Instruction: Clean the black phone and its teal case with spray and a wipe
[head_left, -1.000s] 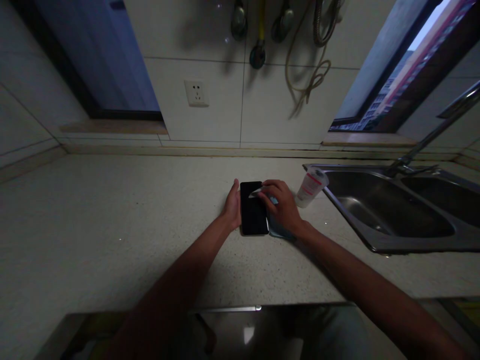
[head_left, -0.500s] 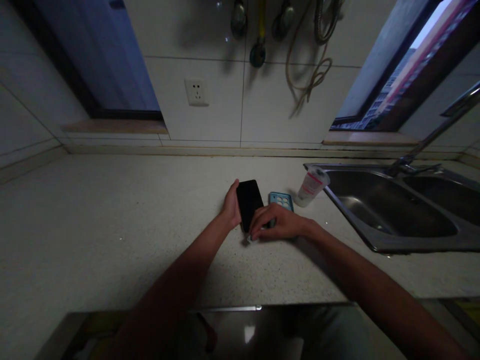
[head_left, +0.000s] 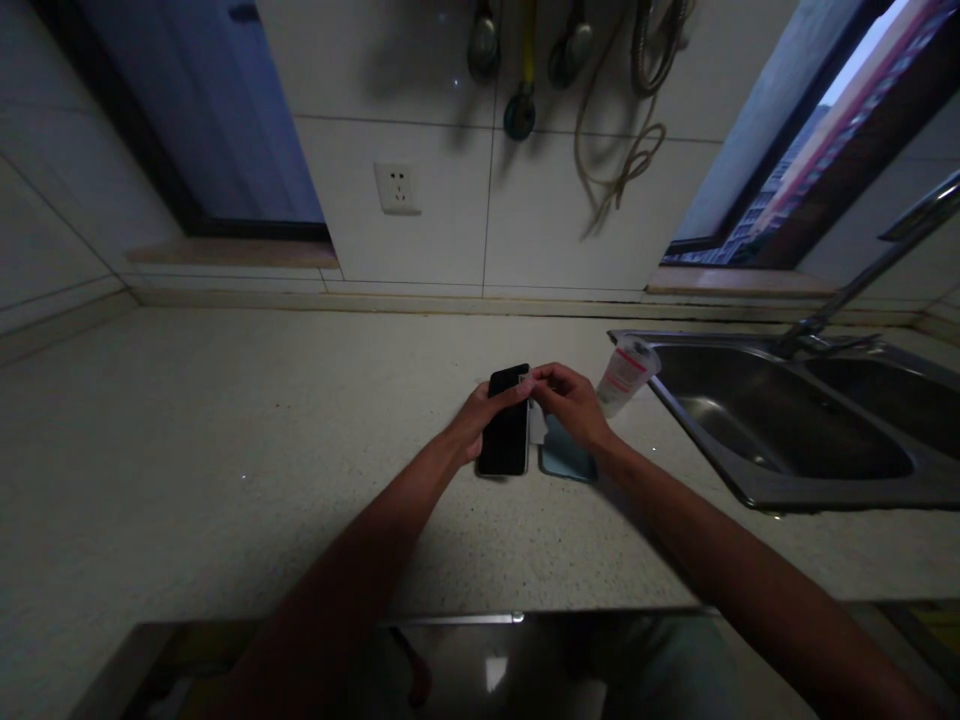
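A black smartphone [head_left: 504, 440] lies screen up in my left hand [head_left: 474, 418], whose thumb stretches across the screen to its right edge. My right hand [head_left: 570, 400] pinches a small white piece of tissue or paper [head_left: 537, 424] at the phone's upper right edge, close to my left thumb. The white piece hangs down between the phone and a light blue phone case [head_left: 566, 458] on the countertop. My right hand covers the upper part of that case. The fingertips of both hands meet near the phone's top right corner.
A clear plastic cup [head_left: 627, 372] with red print leans right of my right hand. Beyond it is a steel double sink [head_left: 739, 500] with a faucet [head_left: 847, 290]. The pale countertop [head_left: 225, 420] runs left. Pipe valves and a coiled cord [head_left: 637, 160] hang on the tiled wall.
My right hand has moved from the phone's bottom edge up to its upper right edge with the white piece. The phone has turned straighter, and my left thumb now crosses the screen.
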